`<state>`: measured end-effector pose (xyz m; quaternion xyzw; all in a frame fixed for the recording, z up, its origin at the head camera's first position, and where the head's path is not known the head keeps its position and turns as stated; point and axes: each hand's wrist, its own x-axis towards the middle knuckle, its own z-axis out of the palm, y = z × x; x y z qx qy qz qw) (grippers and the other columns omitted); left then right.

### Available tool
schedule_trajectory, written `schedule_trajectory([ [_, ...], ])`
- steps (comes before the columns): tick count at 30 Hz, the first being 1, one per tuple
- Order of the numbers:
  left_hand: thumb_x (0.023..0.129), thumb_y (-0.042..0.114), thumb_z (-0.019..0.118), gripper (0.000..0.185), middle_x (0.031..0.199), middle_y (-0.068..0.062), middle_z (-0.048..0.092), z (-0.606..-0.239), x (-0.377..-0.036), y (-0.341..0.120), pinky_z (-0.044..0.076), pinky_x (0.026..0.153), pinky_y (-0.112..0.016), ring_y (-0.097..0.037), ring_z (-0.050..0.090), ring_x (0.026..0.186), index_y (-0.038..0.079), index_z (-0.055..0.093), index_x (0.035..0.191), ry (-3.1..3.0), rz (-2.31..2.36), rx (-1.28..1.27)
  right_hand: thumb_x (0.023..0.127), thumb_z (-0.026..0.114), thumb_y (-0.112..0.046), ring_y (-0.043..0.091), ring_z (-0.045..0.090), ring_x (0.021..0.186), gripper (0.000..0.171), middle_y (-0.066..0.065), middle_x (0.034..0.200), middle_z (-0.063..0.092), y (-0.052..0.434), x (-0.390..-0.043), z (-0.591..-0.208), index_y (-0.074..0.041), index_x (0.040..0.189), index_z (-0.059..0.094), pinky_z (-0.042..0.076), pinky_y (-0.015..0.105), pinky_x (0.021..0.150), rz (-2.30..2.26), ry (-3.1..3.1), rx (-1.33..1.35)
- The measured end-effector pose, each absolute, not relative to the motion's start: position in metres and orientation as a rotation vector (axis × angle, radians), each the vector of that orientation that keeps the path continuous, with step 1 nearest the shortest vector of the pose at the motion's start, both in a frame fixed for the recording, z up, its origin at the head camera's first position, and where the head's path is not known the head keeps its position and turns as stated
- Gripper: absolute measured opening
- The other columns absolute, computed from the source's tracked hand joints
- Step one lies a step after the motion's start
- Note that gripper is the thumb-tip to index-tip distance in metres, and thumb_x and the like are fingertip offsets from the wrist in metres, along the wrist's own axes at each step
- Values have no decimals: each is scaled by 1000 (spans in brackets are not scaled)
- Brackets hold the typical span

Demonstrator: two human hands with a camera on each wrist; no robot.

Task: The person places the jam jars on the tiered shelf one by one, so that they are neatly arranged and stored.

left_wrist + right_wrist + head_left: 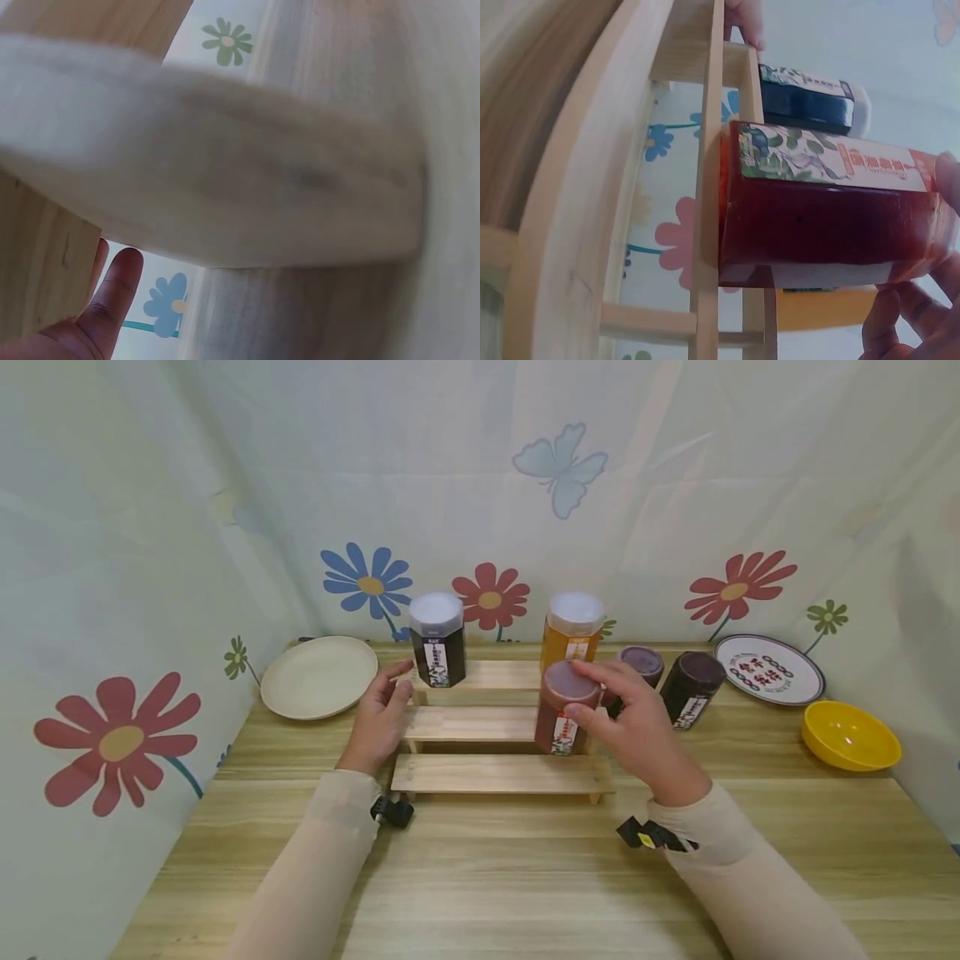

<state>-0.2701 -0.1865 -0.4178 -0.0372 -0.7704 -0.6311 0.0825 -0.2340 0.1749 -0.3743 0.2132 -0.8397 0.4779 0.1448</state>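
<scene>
My right hand [643, 727] holds a red jam jar [551, 714] near its pale lid, thumb on one side and fingers on the other. The jar's base is at the middle tier of a three-tier wooden rack [502, 772], toward its right end. At the rack's left end, my left hand [377, 720] rests with loosely bent fingers by the top tier. Close to those fingertips, a dark jar [452, 652] with a white lid stands on the top tier. An amber jar [555, 647] stands on that tier's right side, partly hidden behind the red jar.
Two dark jars, one with a purple lid [641, 662] and another [692, 685] beside it, are right of the rack. A cream plate [318, 681] lies at back left. A patterned plate [772, 670] and a yellow bowl [847, 735] are on the right.
</scene>
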Motion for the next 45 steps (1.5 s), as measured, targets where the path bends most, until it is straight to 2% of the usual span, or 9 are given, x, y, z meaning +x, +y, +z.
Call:
schedule_trajectory([
  [8, 113, 15, 48, 42, 144, -24, 57, -418, -269, -187, 43, 95, -25, -14, 54, 113, 2, 49, 154, -2295, -1875, -151, 92, 83, -15, 19, 54, 105, 58, 11, 141, 62, 162, -232, -372, -16, 147, 64, 47, 34, 81, 1351, -2408, 633],
  [12, 113, 16, 48, 42, 147, -23, 56, -416, -268, -187, 43, 96, -27, -17, 54, 115, 2, 49, 153, -2300, -1876, -146, 94, 82, -18, 22, 54, 107, 57, 10, 141, 62, 159, -233, -369, -17, 148, 63, 48, 44, 83, 1372, -2439, 632],
  [17, 114, 16, 47, 42, 146, -22, 57, -415, -268, -187, 43, 97, -28, -19, 53, 117, 3, 49, 154, -2306, -1883, -130, 96, 81, -24, 25, 54, 113, 56, 7, 146, 59, 156, -235, -365, -20, 149, 62, 49, 50, 88, 1418, -2500, 609],
  [23, 114, 15, 47, 43, 146, -23, 56, -416, -269, -187, 43, 96, -25, -18, 53, 116, 3, 48, 155, -2302, -1901, -128, 96, 79, -26, 25, 52, 117, 53, 3, 149, 58, 150, -237, -359, -23, 147, 64, 47, 43, 90, 1481, -2565, 532],
  [32, 113, 15, 48, 44, 152, -21, 53, -419, -271, -187, 42, 94, -25, -25, 53, 118, 1, 47, 155, -2302, -1890, -145, 94, 80, -19, 24, 51, 112, 52, 8, 142, 62, 136, -240, -356, -15, 144, 67, 47, 33, 84, 1577, -2483, 578],
  [37, 113, 15, 48, 43, 147, -23, 56, -418, -271, -186, 43, 92, -24, -23, 53, 114, 2, 48, 154, -2297, -1886, -142, 93, 82, -20, 25, 53, 102, 52, 7, 136, 67, 128, -244, -358, -15, 143, 68, 46, 33, 81, 1584, -2476, 582],
  [45, 113, 15, 48, 43, 139, -26, 58, -419, -271, -185, 43, 91, -24, -21, 54, 111, 1, 49, 154, -2294, -1884, -133, 92, 83, -16, 24, 52, 100, 52, 7, 136, 68, 117, -249, -362, -14, 142, 69, 45, 32, 80, 1652, -2406, 601],
])
